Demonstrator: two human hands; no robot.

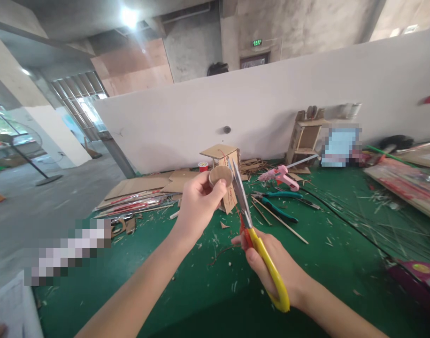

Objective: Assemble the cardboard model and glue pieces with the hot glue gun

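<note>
Between the thumb and fingers of my left hand (203, 199) is a round cardboard disc (221, 176), held up over the table. My right hand (271, 263) grips a pair of scissors (260, 249) with yellow and red handles. Their blades point up and away, slightly parted, close to the disc's right edge; whether they touch it I cannot tell. Behind the disc stands a cardboard box structure (220, 151) with printing on its side, partly hidden by my left hand. A thin red wire hangs near the blades.
On the green table (130, 291) lie a pink glue gun (280, 177), teal-handled pliers (278, 199), thin sticks (281, 220) and cardboard sheets (141, 185). A cardboard model (303, 138) stands against the white partition (271, 108). Scraps are scattered about. A black cord (341, 216) crosses the right side.
</note>
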